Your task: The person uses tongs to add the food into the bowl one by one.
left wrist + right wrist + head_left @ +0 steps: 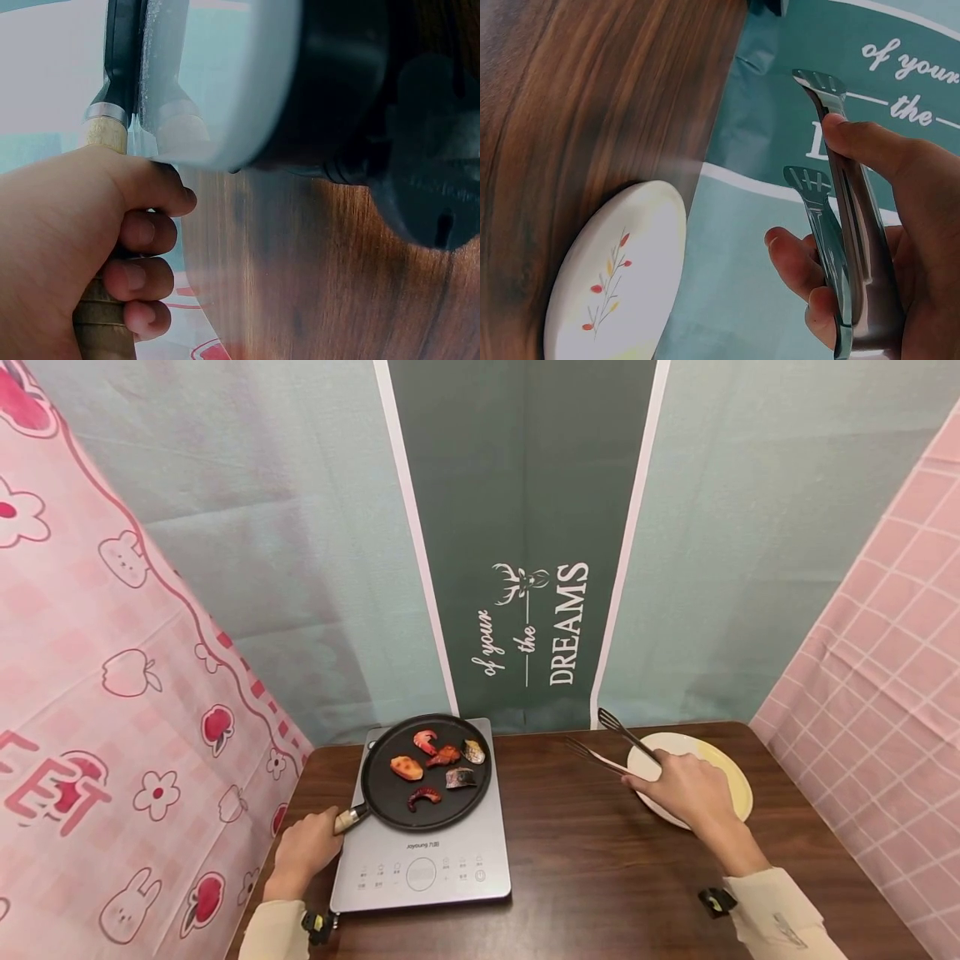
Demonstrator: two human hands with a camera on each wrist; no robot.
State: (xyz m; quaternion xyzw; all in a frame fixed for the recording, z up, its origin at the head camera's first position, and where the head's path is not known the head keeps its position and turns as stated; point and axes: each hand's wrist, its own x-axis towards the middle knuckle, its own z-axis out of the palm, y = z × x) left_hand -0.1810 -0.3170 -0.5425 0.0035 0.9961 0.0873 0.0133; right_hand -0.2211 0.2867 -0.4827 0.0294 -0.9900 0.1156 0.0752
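My left hand (306, 845) grips the wooden handle (105, 319) of a flat black frying pan (382, 797), its fingers curled round the wood. The pan sits on a silver induction cooker (491, 860). Several food pieces lie apart in it: a shrimp (425, 741), a yellow-orange oval piece (407, 767), a dark red tentacle-like piece (424, 797) and others. On the right, my right hand (692, 789) holds metal tongs (866, 277) with slotted tips, thumb on one arm and fingers round the other. The tips stand apart with nothing between them, above the table near the plate.
A cream oval plate (738, 777) with a painted sprig lies under and beside the right hand on the brown wooden table (570, 860). Cloth hangings rise behind the table's far edge (540, 732), with a pink curtain (150, 718) at left and a pink checked one (862, 635) at right.
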